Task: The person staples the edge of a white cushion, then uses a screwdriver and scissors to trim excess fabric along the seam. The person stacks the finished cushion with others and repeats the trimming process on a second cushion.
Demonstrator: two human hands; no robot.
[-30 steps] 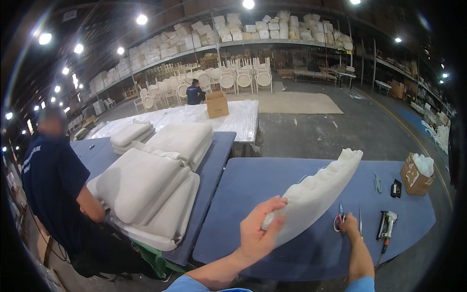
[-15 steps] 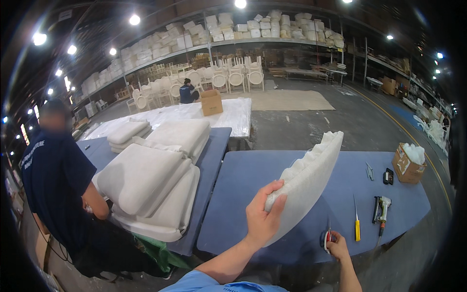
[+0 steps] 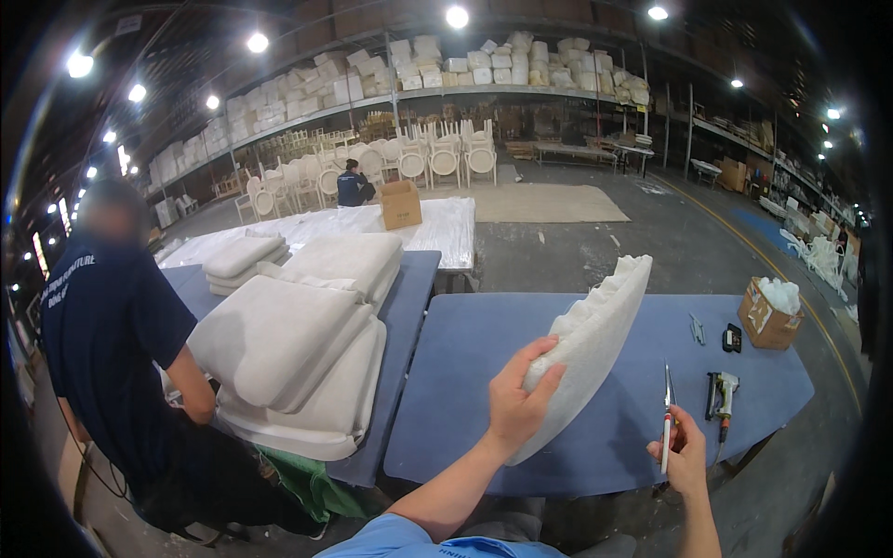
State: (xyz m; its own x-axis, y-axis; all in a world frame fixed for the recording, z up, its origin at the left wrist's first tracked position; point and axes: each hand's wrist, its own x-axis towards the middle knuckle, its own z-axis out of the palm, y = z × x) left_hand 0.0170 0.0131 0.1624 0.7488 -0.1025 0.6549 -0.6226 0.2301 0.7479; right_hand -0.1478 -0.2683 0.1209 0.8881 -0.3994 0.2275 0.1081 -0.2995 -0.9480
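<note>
My left hand (image 3: 526, 395) grips a white fabric-covered seat cushion (image 3: 595, 363) by its near end, fingers on one side and thumb on the other. The cushion is tilted up on edge over the blue table (image 3: 465, 372), its ruffled fabric border facing up and left. Over the table's near right part, my right hand (image 3: 684, 451) is closed on scissors (image 3: 667, 418) with red-and-white handles, blades pointing away from me and close together. Just right of the scissors lies a staple gun (image 3: 721, 400) with a hose.
Stacked white cushions (image 3: 288, 344) lie on the left table, beside a co-worker (image 3: 116, 325) in dark clothes. A cardboard box (image 3: 770, 314) with white material, a small black case (image 3: 732, 338) and small metal pieces (image 3: 697, 329) sit at the right. Chairs (image 3: 446, 153) stand far back.
My right hand has lifted the scissors from near the table's front edge, moving right and away from me. The yellow-handled screwdriver now seems hidden behind that hand. My left hand keeps its hold.
</note>
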